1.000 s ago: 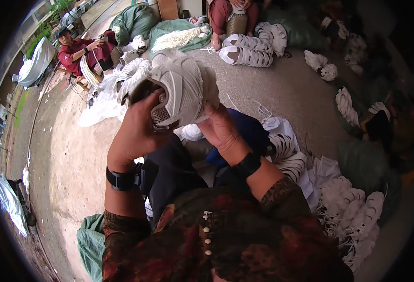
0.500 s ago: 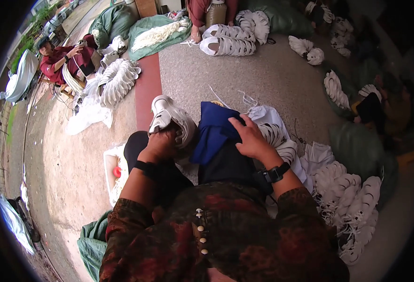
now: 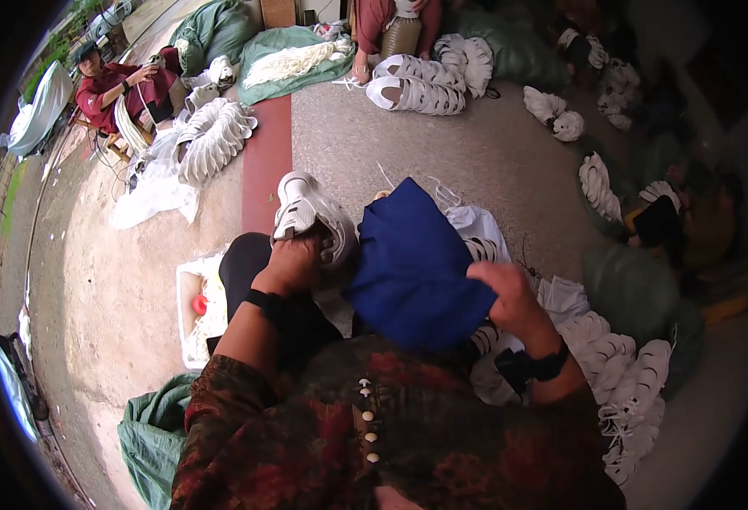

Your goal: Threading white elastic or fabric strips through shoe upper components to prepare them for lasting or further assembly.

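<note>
My left hand point(image 3: 293, 265) is closed on a white-and-grey shoe point(image 3: 302, 200), raised over my left knee with its opening toward me; some fingers are hidden inside it. At the right, my right hand point(image 3: 514, 296) grips the edge of a dark blue cloth point(image 3: 416, 268). The cloth spreads between the two hands over my lap, its far corner pointing away from me. Behind its right side, a striped white shoe upper point(image 3: 481, 249) peeks out next to a white bag point(image 3: 478, 225).
A white box point(image 3: 189, 327) with a red round thing point(image 3: 200, 304) stands left of my knee. To the right lies a heap of white uppers point(image 3: 624, 365) beside a green sack point(image 3: 637, 289). A co-worker point(image 3: 106, 89) sits far left; more bundled uppers point(image 3: 212, 140) lie ahead.
My right hand has taken hold of the blue cloth and drawn its edge right and toward me, so the folded cloth is spread out. The left hand and shoe have hardly moved.
</note>
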A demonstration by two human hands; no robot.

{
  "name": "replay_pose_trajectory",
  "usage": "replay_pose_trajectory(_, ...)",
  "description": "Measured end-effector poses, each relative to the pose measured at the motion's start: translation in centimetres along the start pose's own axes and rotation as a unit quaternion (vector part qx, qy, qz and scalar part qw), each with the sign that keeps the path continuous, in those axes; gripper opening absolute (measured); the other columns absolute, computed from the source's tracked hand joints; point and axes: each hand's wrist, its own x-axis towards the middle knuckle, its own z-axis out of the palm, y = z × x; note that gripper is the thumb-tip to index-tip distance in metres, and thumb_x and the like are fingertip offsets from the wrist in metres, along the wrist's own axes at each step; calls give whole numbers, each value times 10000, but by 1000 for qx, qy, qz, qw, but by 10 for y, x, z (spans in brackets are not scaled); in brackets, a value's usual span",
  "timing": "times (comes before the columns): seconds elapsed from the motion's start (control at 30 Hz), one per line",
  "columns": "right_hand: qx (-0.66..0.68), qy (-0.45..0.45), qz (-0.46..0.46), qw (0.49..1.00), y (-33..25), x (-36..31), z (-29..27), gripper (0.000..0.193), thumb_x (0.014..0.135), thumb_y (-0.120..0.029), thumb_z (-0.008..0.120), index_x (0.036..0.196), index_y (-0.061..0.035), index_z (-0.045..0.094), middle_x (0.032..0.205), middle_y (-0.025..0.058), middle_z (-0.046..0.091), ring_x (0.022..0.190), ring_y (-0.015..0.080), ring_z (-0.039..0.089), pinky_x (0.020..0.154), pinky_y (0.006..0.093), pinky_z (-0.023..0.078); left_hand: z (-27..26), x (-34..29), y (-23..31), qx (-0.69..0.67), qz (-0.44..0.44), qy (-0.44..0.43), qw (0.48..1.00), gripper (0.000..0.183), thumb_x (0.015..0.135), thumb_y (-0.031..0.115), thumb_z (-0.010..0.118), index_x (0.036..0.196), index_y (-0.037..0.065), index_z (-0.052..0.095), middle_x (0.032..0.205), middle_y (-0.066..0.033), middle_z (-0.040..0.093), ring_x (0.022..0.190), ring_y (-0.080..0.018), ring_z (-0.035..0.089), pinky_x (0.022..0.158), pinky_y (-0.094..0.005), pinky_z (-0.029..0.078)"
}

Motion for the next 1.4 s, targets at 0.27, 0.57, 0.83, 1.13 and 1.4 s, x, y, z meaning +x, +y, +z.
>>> replay_pose_trajectory(0.27,180,-314,156,919,10,-15,20,485,675,-197,723,1087,-28,532,936,143,578,899,297,565,793,344,447,4,-4,0,-2,3,20,1000,453,609,189,661,1018,24,557,1006,-198,588,1002,-352,536,867,-412,416)
replay_pose_trajectory(0.57,347,99,416,835,144,-19,115,740,794,-594,531,1294,-61,416,1224,122,508,1120,244,481,944,347,385,-1,0,4,18,6,27,999,397,627,172,627,988,14,579,1026,-203,585,1034,-337,527,901,-405,396)
replay_pose_trajectory(0.83,164,-1,392,905,191,-34,94,582,863,-471,497,1170,24,497,1061,207,592,986,291,568,866,366,423,2,11,8,-6,59,47,997,478,644,172,615,1085,3,540,1090,-209,562,1092,-335,496,957,-404,355)
replay_pose_trajectory(1.13,-101,-23,64,993,39,125,162,561,793,-292,614,1161,81,414,1112,293,501,1041,428,483,873,436,415,44,-4,8,27,103,175,979,384,742,171,501,1090,21,564,1123,-175,551,1123,-351,467,992,-480,311)
replay_pose_trajectory(1.4,-16,-51,170,984,84,109,207,546,822,-163,522,1253,105,320,1264,326,361,1175,444,371,1001,423,311,28,-35,16,128,110,131,977,382,777,147,471,1119,-11,532,1101,-179,544,1055,-305,516,898,-408,407)
